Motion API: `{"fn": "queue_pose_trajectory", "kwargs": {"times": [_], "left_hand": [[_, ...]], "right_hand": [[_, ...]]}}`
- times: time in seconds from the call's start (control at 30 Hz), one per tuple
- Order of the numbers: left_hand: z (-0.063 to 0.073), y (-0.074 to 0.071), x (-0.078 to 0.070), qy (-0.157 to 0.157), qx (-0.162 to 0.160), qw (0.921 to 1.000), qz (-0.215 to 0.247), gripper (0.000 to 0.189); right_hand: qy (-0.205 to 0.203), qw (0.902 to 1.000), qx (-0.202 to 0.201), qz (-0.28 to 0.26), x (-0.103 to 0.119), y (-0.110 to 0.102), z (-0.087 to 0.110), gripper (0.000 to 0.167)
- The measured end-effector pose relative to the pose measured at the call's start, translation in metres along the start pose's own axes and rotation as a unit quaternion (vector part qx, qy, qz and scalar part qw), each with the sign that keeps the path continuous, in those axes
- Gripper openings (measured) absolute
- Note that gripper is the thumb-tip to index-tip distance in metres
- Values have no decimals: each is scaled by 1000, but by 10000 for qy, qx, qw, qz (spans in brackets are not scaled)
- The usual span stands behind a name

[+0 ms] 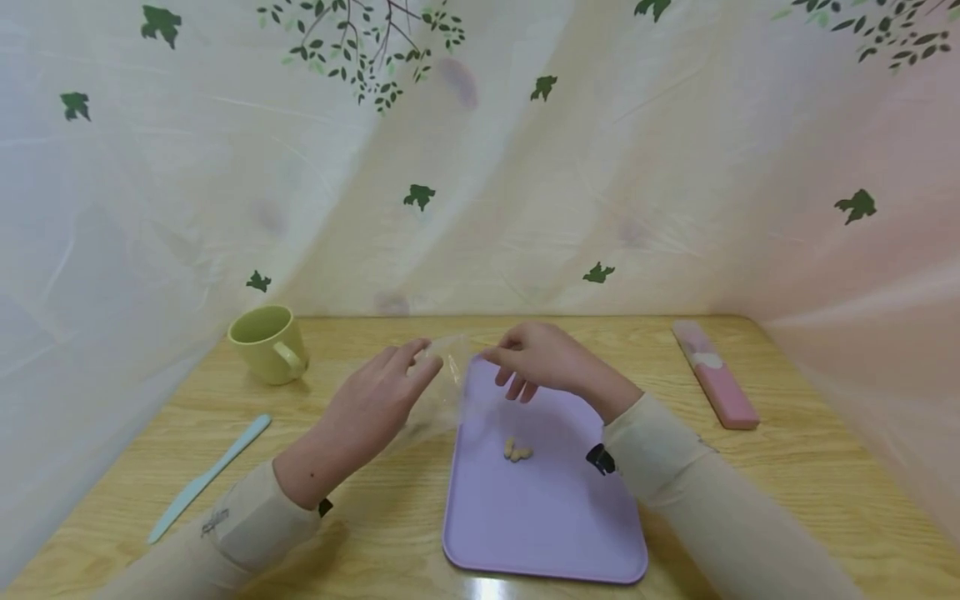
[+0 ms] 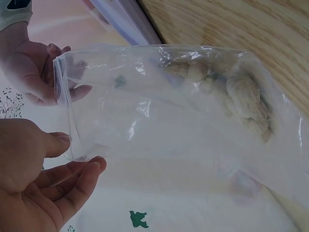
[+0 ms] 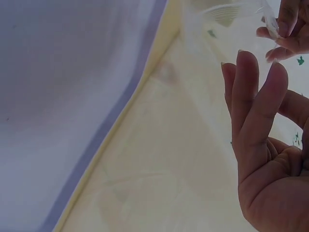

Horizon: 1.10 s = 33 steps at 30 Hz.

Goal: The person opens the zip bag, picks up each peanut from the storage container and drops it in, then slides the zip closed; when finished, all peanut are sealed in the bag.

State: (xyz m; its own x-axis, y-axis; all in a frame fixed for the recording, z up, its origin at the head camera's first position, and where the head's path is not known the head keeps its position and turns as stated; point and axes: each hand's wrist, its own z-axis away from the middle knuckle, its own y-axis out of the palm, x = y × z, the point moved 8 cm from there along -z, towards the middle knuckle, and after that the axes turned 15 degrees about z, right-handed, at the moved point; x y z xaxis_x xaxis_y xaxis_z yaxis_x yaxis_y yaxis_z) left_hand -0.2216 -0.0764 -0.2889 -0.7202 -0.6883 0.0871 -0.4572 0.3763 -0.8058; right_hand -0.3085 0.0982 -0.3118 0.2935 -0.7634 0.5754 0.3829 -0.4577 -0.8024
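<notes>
A clear plastic bag (image 2: 125, 106) with several unshelled peanuts (image 2: 246, 99) at its far end hangs from my left hand (image 1: 367, 400). My left thumb and fingers pinch the bag's opening edge, plainest in the left wrist view. My right hand (image 1: 547, 358) is at the bag's mouth, above the far end of a purple tray (image 1: 547, 533). Its fingers are loosely extended, and one fingertip (image 2: 84, 91) shows through the clear plastic. No peanut is visible in the right hand. Several more peanuts (image 1: 517, 452) lie together mid-tray.
A green mug (image 1: 266, 346) stands at the back left, with a light blue plastic knife (image 1: 210, 475) nearer me. A long pink case (image 1: 716, 375) lies at the back right. A pale leaf-printed curtain (image 1: 480, 167) surrounds the wooden table (image 1: 375, 517).
</notes>
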Motion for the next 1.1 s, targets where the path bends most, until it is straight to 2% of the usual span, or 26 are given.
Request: {"fn": "queue_pose_trajectory", "kwargs": {"times": [0.17, 0.4, 0.53, 0.93, 1.1], "left_hand": [[0, 0, 1, -27, 3, 10000, 1, 38], [1, 0, 3, -123, 154, 9997, 134, 38], [1, 0, 2, -95, 102, 9998, 123, 38], [2, -4, 0, 46, -148, 9998, 97, 37], [2, -4, 0, 55, -162, 9998, 87, 36]], "right_hand": [[143, 9994, 149, 274, -14, 2, 2, 31], [137, 9892, 1078, 980, -27, 35, 5, 18], [66, 9839, 1325, 1201, -24, 49, 8, 16], [6, 9831, 1281, 1311, -16, 64, 8, 19], [53, 9828, 1269, 1337, -16, 67, 7, 19]]}}
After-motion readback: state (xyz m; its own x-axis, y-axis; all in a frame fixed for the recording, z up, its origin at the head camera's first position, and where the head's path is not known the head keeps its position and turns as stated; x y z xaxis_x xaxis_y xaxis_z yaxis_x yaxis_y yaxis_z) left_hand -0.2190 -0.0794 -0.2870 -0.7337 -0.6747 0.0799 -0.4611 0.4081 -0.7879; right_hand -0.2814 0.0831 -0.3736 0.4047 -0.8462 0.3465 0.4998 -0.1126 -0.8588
